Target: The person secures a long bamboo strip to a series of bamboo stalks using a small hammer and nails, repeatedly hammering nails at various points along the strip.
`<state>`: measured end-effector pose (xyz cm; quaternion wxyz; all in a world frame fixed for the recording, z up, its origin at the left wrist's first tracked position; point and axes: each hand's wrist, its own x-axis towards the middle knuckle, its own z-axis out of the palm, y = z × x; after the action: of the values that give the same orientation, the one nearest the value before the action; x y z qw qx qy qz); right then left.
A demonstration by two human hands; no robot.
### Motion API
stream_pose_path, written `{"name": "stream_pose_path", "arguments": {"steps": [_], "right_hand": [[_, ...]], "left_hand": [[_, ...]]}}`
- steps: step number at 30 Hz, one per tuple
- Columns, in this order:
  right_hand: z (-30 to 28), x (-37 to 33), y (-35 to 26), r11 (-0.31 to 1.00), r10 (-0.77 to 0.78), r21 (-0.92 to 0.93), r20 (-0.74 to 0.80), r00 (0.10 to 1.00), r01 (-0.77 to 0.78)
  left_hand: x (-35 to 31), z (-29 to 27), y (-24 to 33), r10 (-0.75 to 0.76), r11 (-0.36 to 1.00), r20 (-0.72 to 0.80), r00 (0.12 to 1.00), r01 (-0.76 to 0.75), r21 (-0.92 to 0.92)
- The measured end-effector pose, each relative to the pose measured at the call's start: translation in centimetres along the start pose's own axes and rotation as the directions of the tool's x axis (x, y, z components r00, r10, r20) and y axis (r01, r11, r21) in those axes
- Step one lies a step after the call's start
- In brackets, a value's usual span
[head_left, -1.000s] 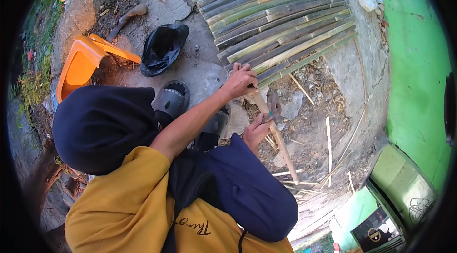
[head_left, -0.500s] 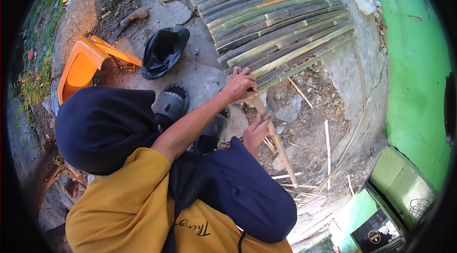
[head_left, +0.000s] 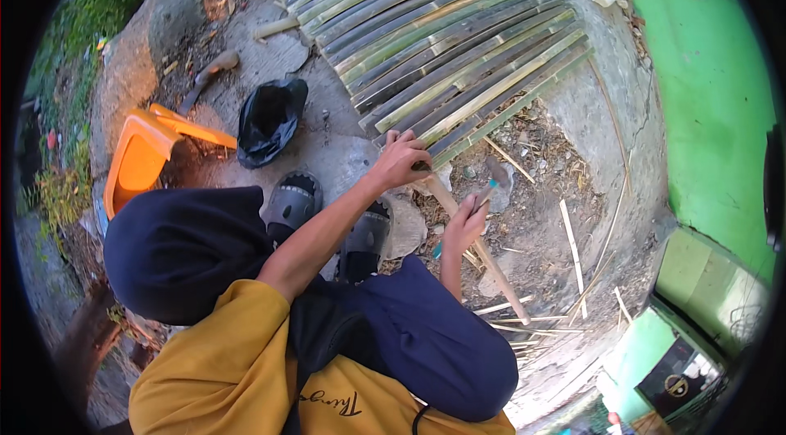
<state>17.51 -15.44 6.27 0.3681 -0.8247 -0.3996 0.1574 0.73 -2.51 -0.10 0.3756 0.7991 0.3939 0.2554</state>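
Note:
My left hand (head_left: 403, 160) is closed at the near-left end of a bamboo slat platform (head_left: 458, 46), where the last slat meets a wooden pole (head_left: 491, 267). Its fingertips are pinched together; what they hold, if anything, is hidden. In my right hand (head_left: 464, 226) is a small hammer (head_left: 496, 173), its metal head up and teal showing on its handle. The hammer is raised over the pole, apart from the slats. The pole slants from beneath my left hand down toward the lower right.
An orange plastic chair (head_left: 135, 158) lies at the left beside a black plastic bag (head_left: 272, 120). A curved-handled blade (head_left: 209, 79) rests behind them. My dark shoes (head_left: 366, 238) are near the slats. Thin bamboo strips (head_left: 573, 247) litter the ground before a green wall (head_left: 696, 83).
My right hand and the hammer have moved right, away from my left hand. My left hand stays at the slat end. The whole view has shifted slightly.

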Motion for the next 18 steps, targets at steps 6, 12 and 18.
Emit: {"name": "stream_pose_path", "arguments": {"steps": [6, 12, 18], "right_hand": [[3.3, 10.0, 6.2, 0.995, 0.058, -0.071, -0.088, 0.994, -0.064], [7.0, 12.3, 6.4, 0.954, 0.274, 0.116, 0.026, 0.961, -0.276], [7.5, 11.3, 6.0, 0.954, 0.228, 0.176, 0.104, 0.968, -0.244]], "left_hand": [[1.0, -2.3, 1.1, -0.015, 1.0, 0.114, 0.993, 0.016, -0.005], [0.5, -2.9, 1.5, -0.09, 0.989, 0.107, 0.99, 0.077, 0.125], [-0.2, -3.1, 0.5, -0.069, 0.979, 0.187, 0.98, 0.031, 0.2]]}}
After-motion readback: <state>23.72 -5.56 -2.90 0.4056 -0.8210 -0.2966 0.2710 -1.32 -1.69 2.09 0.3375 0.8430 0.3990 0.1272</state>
